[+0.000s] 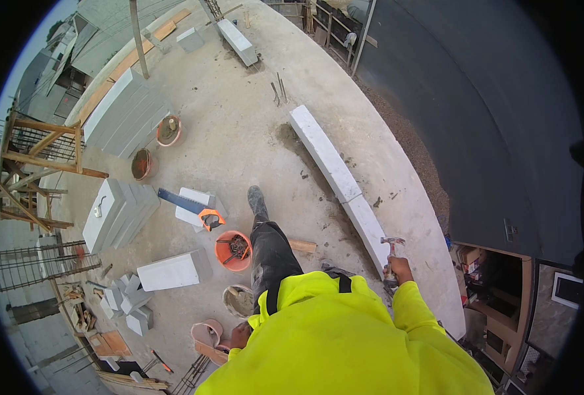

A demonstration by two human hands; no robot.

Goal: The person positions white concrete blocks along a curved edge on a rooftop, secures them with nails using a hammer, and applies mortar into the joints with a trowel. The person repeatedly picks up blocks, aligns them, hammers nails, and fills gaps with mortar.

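My right hand [399,268] is closed around the handle of a hammer [392,241], its metal head pointing away from me. It is at the near end of a row of white blocks [334,172] laid end to end on the concrete. Low beside my body, my left hand [240,334] is partly covered by the yellow sleeve and trousers; its fingers cannot be made out. Closest to it is an orange bucket [206,331]. Another orange bucket [233,251], filled with dark pieces, stands left of my leg.
A handsaw [192,208] with an orange handle rests on a white block. Stacked blocks [117,214] and mortar buckets [168,131] stand to the left. Upright rebar [279,89] sticks out of the slab. Beyond the slab's right edge rises a dark wall [476,118].
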